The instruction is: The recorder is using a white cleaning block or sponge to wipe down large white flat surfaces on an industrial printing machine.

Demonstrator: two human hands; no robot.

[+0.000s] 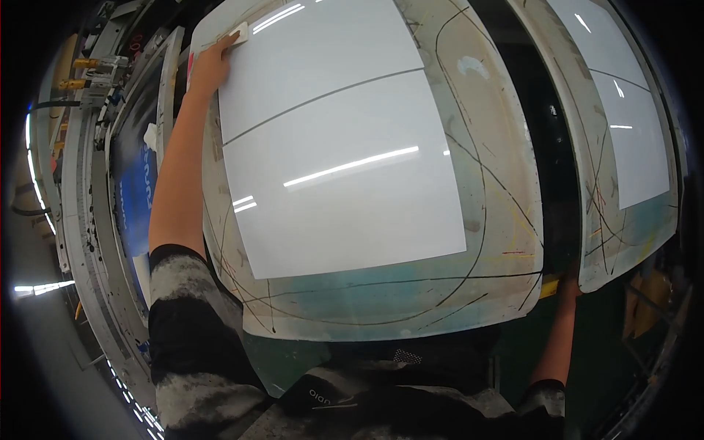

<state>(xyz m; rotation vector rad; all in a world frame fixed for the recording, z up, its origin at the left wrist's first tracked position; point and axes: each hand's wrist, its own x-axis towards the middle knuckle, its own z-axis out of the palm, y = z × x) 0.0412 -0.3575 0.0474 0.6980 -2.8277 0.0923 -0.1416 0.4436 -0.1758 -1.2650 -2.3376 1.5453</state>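
Observation:
A glossy white sheet point(352, 203) lies flat on a stained printing pallet point(495, 231) before me. A thin dark line crosses it; whether this is a seam between two sheets, I cannot tell. At its far left edge, my left hand point(213, 69) grips a small off-white pad point(240, 34), pressed near the sheet's border. Low on the right, my right hand point(570, 283) is by the near corner of a second pallet point(591, 247). Shadow and the pallet's edge hide its fingers, so its grip is unclear.
Another white sheet point(638, 148) lies on the second pallet, with a dark gap between the pallets. Along the left stand a framed screen point(135, 181) with a blue area, a long metal rail point(82, 192) and yellow-handled clamps point(82, 63). A yellow part point(550, 287) shows beside my right hand.

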